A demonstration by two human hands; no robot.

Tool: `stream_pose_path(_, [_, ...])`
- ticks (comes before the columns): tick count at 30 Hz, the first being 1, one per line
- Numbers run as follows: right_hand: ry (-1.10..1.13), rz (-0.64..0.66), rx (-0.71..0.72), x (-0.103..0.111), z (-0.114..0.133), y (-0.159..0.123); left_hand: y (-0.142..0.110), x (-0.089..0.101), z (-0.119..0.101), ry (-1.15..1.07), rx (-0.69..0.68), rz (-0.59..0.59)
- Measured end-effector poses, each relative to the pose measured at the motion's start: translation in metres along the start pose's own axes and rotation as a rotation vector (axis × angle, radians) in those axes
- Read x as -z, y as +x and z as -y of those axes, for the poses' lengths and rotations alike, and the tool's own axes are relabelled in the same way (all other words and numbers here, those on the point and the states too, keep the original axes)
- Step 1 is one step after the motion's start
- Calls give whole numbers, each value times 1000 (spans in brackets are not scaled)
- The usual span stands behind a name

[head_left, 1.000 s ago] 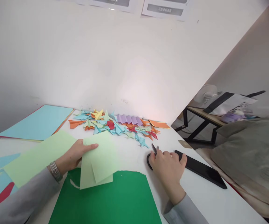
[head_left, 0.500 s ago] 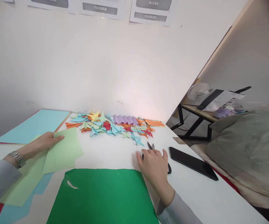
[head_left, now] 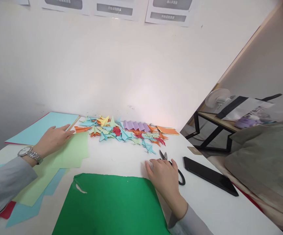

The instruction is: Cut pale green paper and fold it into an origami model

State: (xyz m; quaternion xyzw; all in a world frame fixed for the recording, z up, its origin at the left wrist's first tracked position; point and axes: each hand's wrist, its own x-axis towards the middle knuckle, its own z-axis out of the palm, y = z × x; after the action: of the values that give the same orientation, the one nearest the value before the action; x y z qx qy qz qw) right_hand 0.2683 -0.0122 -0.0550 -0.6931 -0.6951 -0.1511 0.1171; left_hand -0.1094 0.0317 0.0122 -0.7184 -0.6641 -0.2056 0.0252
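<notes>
My left hand (head_left: pixel 54 139), a metal watch on its wrist, lies over light green paper sheets (head_left: pixel 75 148) with its fingers stretched out. Those sheets overlap blue paper (head_left: pixel 27 209) and a bit of red paper (head_left: pixel 7 210). Palm down on the white table, my right hand (head_left: pixel 164 178) has its fingers apart and holds nothing. It partly hides the black-handled scissors (head_left: pixel 182 178), whose blades point toward the wall; whether it touches them I cannot tell. In front of me, between my arms, is a green sheet or mat (head_left: pixel 112 202) with a pale torn patch at its upper left corner.
Folded paper pieces in many colours (head_left: pixel 122 133) lie along the wall, beside a pleated purple strip (head_left: pixel 136 126) and orange paper (head_left: pixel 167 130). A blue-topped paper stack (head_left: pixel 43 125) sits back left. A black phone-like slab (head_left: pixel 210 176) is near the right edge, beyond which hangs grey-green cloth (head_left: pixel 266 163).
My left hand has let go of the light green sheet it was lifting, which now lies flat. Its fingers have straightened. My right hand stays beside the scissors; the view has shifted slightly.
</notes>
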Motion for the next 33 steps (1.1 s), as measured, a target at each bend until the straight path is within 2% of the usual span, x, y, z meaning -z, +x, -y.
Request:
stream_pose_path(2, [13, -27, 2, -2, -1, 0, -1, 1, -4, 104, -97, 18])
stream_pose_path(4, [54, -108, 18, -4, -1, 1, -2, 5, -13, 39, -143, -5])
stream_pose_path(7, [169, -303, 135, -3, 2, 0, -6, 16, -42, -325, -92, -32])
stream_pose_path(9, [259, -414, 285, -1, 6, -1, -11, 21, -70, -589, -17, 28])
stream_pose_path(10, [306, -451, 367, 0, 8, -2, -14, 21, -85, -726, -12, 104])
stream_pose_path(12, [388, -494, 520, 2, 12, -5, -21, 15, -111, -929, -45, 276])
stream_pose_path(14, [434, -488, 631, 3, 14, -8, -27, -1, -129, -1089, -58, 448])
stream_pose_path(16, [438, -445, 693, 4, 14, -10, -32, -22, -139, -1227, 27, 507])
stream_pose_path(17, [433, -409, 706, 4, 14, -11, -34, -32, -140, -1277, 92, 480])
stream_pose_path(20, [460, -258, 667, 4, 16, -14, -40, -58, -139, -1363, 269, 446])
stream_pose_path(23, [588, -206, 547, -1, 21, -19, -47, -70, -135, -1503, 349, 535])
stream_pose_path(27, [702, -151, 446, -16, 21, -21, -52, -75, -129, -1782, 225, 642])
stream_pose_path(30, [754, -120, 349, -23, 19, -19, -52, -85, -126, -1837, 89, 708])
stream_pose_path(33, [833, -96, 342, -23, 19, -16, -51, -95, -124, -1847, -34, 800])
